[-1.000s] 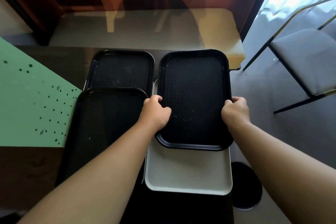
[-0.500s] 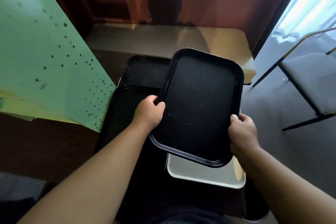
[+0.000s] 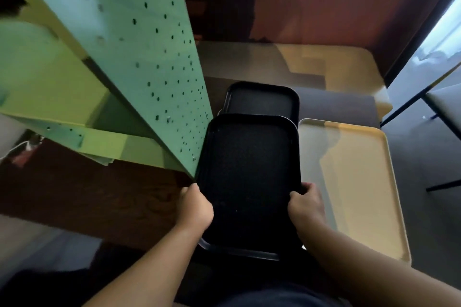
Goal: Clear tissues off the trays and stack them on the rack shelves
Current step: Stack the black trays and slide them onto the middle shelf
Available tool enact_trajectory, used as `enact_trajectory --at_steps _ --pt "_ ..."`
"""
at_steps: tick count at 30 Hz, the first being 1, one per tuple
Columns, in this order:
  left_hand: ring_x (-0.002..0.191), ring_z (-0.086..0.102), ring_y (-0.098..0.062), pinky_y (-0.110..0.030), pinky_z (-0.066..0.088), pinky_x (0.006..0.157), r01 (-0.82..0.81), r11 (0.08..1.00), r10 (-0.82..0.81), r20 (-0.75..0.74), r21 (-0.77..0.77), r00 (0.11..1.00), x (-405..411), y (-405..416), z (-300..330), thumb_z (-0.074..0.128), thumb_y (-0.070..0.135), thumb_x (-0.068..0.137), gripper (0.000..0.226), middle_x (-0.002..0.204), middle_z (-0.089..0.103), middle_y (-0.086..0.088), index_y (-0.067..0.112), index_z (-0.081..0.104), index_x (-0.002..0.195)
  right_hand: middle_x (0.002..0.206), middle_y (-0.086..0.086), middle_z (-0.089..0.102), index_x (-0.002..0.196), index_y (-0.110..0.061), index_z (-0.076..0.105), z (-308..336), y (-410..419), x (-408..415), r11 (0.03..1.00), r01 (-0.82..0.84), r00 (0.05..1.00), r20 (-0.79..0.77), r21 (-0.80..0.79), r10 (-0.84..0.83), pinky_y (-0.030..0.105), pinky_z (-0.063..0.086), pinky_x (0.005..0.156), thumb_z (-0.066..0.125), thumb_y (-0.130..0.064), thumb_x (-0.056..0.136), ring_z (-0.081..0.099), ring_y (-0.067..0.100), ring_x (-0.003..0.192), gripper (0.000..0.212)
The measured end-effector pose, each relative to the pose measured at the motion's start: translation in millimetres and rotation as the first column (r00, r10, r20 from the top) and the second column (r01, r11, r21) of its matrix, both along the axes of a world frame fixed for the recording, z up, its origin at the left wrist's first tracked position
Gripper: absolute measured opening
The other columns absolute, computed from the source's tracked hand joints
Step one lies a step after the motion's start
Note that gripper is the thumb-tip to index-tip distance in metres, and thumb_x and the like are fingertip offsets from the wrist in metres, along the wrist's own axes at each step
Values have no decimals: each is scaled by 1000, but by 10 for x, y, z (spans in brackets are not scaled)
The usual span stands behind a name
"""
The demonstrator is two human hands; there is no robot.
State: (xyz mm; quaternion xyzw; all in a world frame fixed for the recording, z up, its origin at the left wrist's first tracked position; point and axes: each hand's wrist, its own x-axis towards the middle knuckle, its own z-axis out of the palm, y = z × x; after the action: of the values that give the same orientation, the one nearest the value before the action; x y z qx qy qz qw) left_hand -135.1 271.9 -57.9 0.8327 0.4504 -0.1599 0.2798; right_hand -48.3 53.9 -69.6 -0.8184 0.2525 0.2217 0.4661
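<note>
At the left edge of the dark brown wooden table [image 3: 104,202] stands the pale green metal rack with a perforated side panel [image 3: 149,57], its yellow-green shelves [image 3: 50,82] opening away to the left and its near lower corner just beside the trays. Next comes the left hand [image 3: 195,208], fingers curled round the left long edge of the black rectangular plastic tray [image 3: 249,169], gripping it with the thumb on the upper side. That tray is held lengthwise over the middle of the table, its far end reaching toward the table's back edge, and directly below its near end the rim of another black tray [image 3: 239,252] shows, so the held one lies on or just above it; which of the two cannot be told. Beyond its far end a further black tray [image 3: 262,99] lies flat on the table. The right hand [image 3: 305,204] grips the right long edge of the held tray in the same way, fingers wrapped under the rim. To the right, near the table's right edge, lies a cream rectangular plastic tray [image 3: 361,182], just beside the black ones. Past the right edge stands a grey padded chair with thin black legs [image 3: 444,107].
</note>
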Motion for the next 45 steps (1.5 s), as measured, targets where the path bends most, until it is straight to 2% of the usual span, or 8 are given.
enact_trajectory --at_steps 7,13,18,23,29,33,41,45 --pt "129 52 -28 -33 46 104 104 994 -106 72 29 992 -25 140 -130 46 2 101 50 142 50 -12 9 45 150 120 10 61 118 -19 50 -38 141 -114 997 41 999 -30 -63 -43 49 55 96 50 -15 101 62 29 104 18" --pt "136 45 -28 -38 44 108 108 994 -109 28 23 994 -35 159 -142 45 11 101 52 148 46 -11 16 43 153 119 5 62 134 -23 49 -40 181 -35 998 52 995 -83 -23 -54 50 58 92 47 -5 98 64 31 103 41" --pt "133 46 -34 -43 45 106 3 995 -13 -91 -103 996 35 25 2 54 19 94 51 146 47 -14 7 47 143 113 10 72 126 -14 67 -68 139 66 992 122 984 -137 27 -117 30 50 63 44 -3 90 67 30 94 44" --pt "136 39 -35 -44 39 107 -53 996 49 -58 -78 997 232 -142 295 60 33 91 64 151 39 -13 10 40 147 100 12 75 108 -13 76 -6 9 233 958 270 958 -129 93 -258 50 61 89 52 -2 84 70 36 94 36" --pt "145 30 -34 -49 33 116 -90 986 97 52 -138 994 872 -228 342 60 34 91 79 158 32 -13 12 25 158 105 5 71 120 -18 73 125 21 844 933 316 949 -50 171 -312 47 60 95 51 -4 91 67 31 99 39" --pt "144 31 -36 -51 35 114 -129 982 143 94 -140 985 1288 -127 249 58 31 92 74 157 35 -14 10 29 156 104 3 68 111 -20 69 161 91 1229 943 267 964 -52 197 -262 44 57 97 47 0 96 64 27 101 34" --pt "145 31 -37 -51 33 114 -182 979 186 39 -91 982 1503 -67 18 60 26 90 74 159 32 -14 10 28 155 116 8 69 128 -13 66 -27 362 1590 996 65 996 -72 68 -60 38 56 91 44 -6 93 64 32 103 42" --pt "149 25 -36 -50 30 118 -158 985 161 43 -75 986 1472 -68 -46 60 25 91 83 165 23 -13 10 17 161 130 10 56 140 -22 53 -41 506 1560 998 -12 995 -101 -61 6 53 54 102 47 -21 93 59 38 114 48"
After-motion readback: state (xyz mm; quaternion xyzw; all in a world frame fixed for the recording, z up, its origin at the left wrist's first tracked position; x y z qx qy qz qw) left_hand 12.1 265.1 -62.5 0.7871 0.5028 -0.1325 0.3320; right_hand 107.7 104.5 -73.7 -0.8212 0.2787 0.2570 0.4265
